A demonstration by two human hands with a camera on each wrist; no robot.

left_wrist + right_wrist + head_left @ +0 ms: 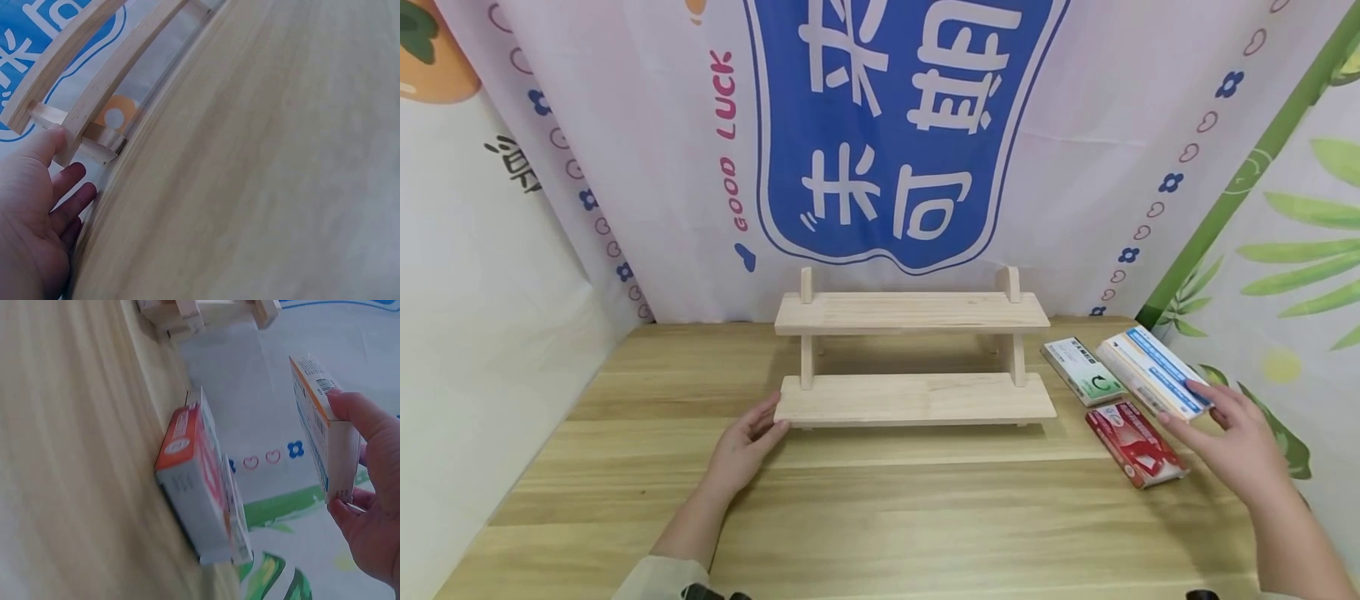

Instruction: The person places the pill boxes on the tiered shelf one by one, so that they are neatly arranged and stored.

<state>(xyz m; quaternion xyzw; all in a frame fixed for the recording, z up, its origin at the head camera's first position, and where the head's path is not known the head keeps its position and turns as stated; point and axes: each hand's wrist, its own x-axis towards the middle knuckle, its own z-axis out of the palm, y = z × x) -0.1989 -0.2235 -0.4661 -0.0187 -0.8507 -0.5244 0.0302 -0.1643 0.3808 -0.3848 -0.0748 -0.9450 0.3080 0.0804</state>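
While my left hand (740,452) holds the wooden shelf (917,398) by its lower board's end, my right hand (1242,442) grips a blue-and-white box (1152,368) near the red box (1135,442).

Wood-grain tabletop (880,517), white printed backdrop (655,167), blue panel (895,133), pink GOOD LUCK lettering (725,104), green leaf print (1300,251)

Pink letters (727,142) are spelling "GOOD LUCK" up the wall cloth (647,167); white characters (842,185) are reading "未来可期" on its blue panel (891,125). A barcode (325,385) is marking the blue-and-white box (1153,371), a circular arrow (1102,383) the green-and-white one. Print on the red box (1137,444) is appearing too small to read.
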